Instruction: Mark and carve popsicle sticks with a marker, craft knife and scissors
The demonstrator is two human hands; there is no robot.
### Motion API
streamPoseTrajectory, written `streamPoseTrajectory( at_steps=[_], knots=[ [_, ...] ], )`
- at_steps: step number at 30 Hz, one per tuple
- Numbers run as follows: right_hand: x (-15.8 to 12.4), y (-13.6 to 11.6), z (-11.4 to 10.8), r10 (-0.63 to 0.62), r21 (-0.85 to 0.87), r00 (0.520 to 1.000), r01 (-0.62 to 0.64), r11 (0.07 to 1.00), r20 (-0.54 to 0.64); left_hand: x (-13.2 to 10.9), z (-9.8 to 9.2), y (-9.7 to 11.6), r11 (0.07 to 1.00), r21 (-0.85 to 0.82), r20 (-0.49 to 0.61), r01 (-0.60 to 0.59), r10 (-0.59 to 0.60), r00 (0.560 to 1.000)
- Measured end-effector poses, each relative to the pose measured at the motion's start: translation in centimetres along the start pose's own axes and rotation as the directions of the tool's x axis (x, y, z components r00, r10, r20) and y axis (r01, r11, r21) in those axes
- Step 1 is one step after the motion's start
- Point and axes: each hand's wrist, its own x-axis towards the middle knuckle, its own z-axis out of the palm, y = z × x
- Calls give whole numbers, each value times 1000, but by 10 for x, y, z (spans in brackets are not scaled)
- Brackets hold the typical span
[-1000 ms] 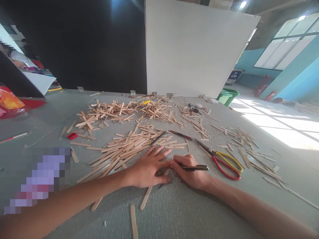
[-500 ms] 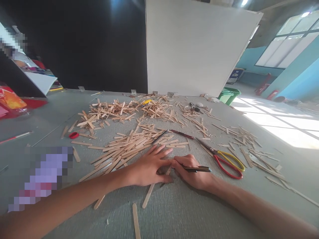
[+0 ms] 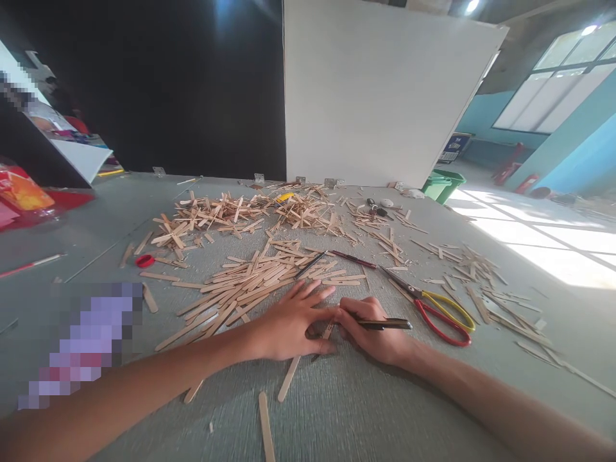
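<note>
My left hand point(image 3: 293, 324) rests low on the table with its fingers spread. Its index finger and thumb press on the two ends of a short visible length of wooden craft stick point(image 3: 329, 331), which bears small dark marks. Closed around a dark pen point(image 3: 385, 324), my right hand point(image 3: 368, 330) has its fingertips against the left index finger. The pen's tip is hidden behind the fingers. Beyond my left hand spreads a heap of craft sticks point(image 3: 260, 276). Another loose craft stick point(image 3: 289, 380) pokes out below my left thumb.
Scissors point(image 3: 440, 314) with red and yellow handles lie to the right, near a second pen point(image 3: 353, 259). Tangled stick piles point(image 3: 216, 215) spread farther back, with keys point(image 3: 376, 208) at their right. A red tape ring point(image 3: 144, 260) lies left. Black and white panels point(image 3: 370, 96) stand behind.
Both hands hold almost the same pose, with the pen still in my right hand. The whole view has shifted very slightly.
</note>
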Motion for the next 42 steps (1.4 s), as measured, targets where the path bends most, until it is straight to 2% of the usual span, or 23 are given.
streamPoseTrajectory(
  at_steps=[11,16,21,27,32,42],
  knots=[
    [4,-10,-3,26,38,999,-27,999,20,1,-2,1,1000,6,10,1,-1,1000],
    [3,-6,-1,-2,0,1000,2,1000,7,1,0,0,1000,9,-11,-1,1,1000],
    [4,-7,-2,1,-28,1000,-1,1000,-11,3,-1,1,999,10,16,31,-31,999],
    [3,-12,-5,61,72,997,-63,995,36,2,0,-1,999,51,-1,-8,8,1000],
    [4,-13,-5,73,83,996,-78,994,54,1,1,-2,999,46,-13,-4,4,1000],
    [4,-11,-5,20,34,999,-21,999,41,1,2,-3,1000,23,-24,-18,18,1000]
  ],
)
